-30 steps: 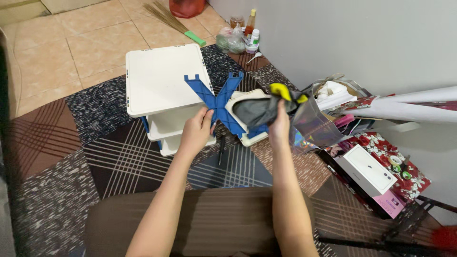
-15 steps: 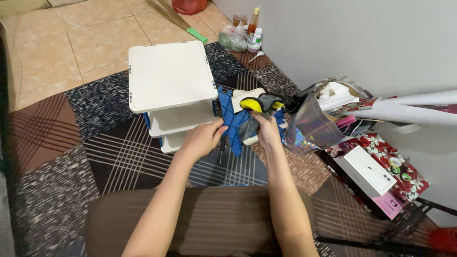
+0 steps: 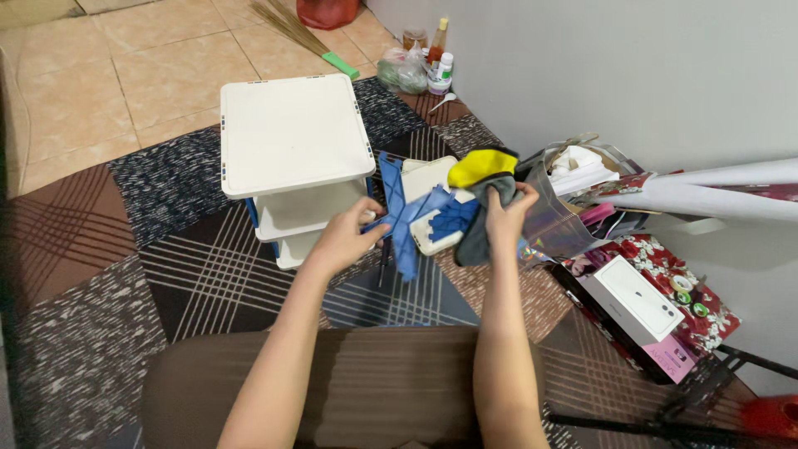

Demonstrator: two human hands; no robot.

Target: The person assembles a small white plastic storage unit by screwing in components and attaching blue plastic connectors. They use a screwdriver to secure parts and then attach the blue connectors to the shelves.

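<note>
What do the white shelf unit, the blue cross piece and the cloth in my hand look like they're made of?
White shelf unit: likely moulded plastic, smooth and matte, with a raised rim.
Blue cross piece, at the left hand: probably rigid plastic, flat and evenly coloured.
Cloth in the right hand: soft fabric, yellow and grey, bunched in limp folds; possibly microfibre.

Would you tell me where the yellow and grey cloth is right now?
In the head view, the yellow and grey cloth is right of centre, gripped by the right hand, beside the white shelf unit.
</note>
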